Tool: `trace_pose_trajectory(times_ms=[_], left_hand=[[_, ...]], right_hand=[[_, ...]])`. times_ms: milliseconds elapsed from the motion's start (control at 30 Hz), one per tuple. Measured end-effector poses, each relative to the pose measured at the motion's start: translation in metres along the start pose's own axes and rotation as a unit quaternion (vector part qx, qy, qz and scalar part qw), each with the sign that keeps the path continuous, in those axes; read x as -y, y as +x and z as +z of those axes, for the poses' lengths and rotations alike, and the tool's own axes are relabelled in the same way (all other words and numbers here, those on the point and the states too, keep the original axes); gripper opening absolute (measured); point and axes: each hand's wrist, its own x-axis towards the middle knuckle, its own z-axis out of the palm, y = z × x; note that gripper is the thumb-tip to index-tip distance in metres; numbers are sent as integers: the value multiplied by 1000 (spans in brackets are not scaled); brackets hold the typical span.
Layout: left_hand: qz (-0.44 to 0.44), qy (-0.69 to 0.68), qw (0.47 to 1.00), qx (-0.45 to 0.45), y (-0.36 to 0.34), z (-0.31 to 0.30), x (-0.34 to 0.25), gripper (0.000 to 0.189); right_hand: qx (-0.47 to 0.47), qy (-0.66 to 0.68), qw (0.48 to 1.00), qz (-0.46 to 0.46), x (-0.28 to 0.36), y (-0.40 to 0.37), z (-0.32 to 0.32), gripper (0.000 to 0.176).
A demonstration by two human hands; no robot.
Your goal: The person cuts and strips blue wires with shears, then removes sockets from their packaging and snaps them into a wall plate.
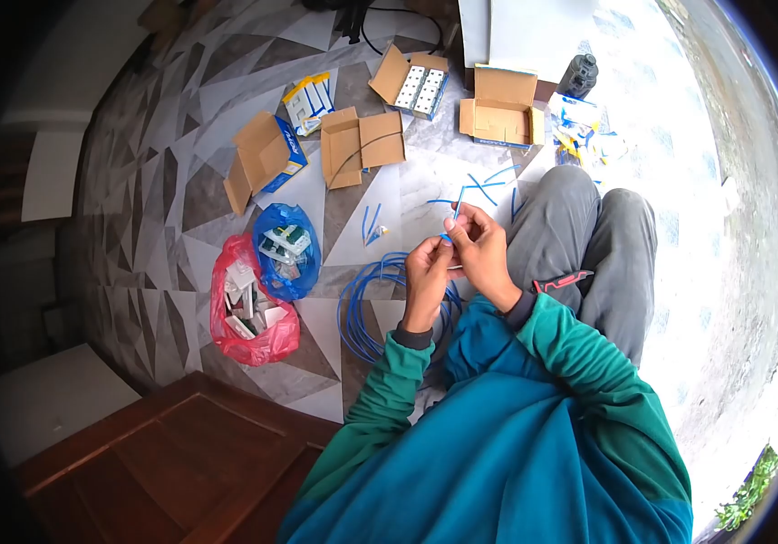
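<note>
My right hand is closed in a pinch on a short piece of blue wire, whose upper end sticks up past the fingers. My left hand meets it just to the left, fingertips pressed together at a bit of blue by the right thumb. Whether both hands grip one single piece is hard to make out. Below them on the floor lies a coil of blue wire. Several cut blue wire pieces are scattered beyond the hands. A red-and-black hand tool rests against my trouser leg.
Open cardboard boxes stand on the tiled floor, one box holding white parts. A blue bag and a red bag contain small parts. A dark bottle stands far right; a brown wooden panel is at lower left.
</note>
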Motion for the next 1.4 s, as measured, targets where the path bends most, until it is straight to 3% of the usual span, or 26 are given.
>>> trace_pose_trajectory(times_ms=[167,267,333,400,467,500,567,600,667,700,900,1167,1400], left_hand=[[-6,-8,1000,-20,-1,1,-3,20],[5,-33,999,-27,3,-3,8,18],[4,-50,997,-55,2,-7,10,18],[-21,-64,995,-70,3,-12,12,17],[-10,-65,997,-31,2,-17,15,16],[-10,-65,997,-33,1,-16,11,16],[8,20,999,-38,0,-11,0,22],[8,20,999,-39,-2,-10,-1,22],[14,43,998,-36,-2,-8,-5,29],[15,45,998,-34,-1,-8,-6,29],[29,101,993,-57,-2,-9,-2,30],[-18,29,999,-29,-7,-9,-9,30],[-39,45,998,-26,-7,-8,-18,28]], right_hand=[[-2,106,993,42,1,-15,-3,29],[12,11,1000,-23,-6,-19,-8,21],[48,-111,975,-188,-4,-24,-10,11],[77,-107,975,-180,0,-26,-16,13],[101,-262,917,-283,3,-17,-24,9],[102,-261,917,-283,4,-14,-25,9],[45,-164,971,-169,7,-5,-25,8],[45,-164,971,-169,6,0,-25,8],[32,98,994,30,6,12,-24,7],[22,65,998,9,10,15,-22,19],[18,14,1000,11,25,17,-24,42],[36,25,999,-8,19,23,-26,41],[64,41,997,-22,24,24,-27,40]])
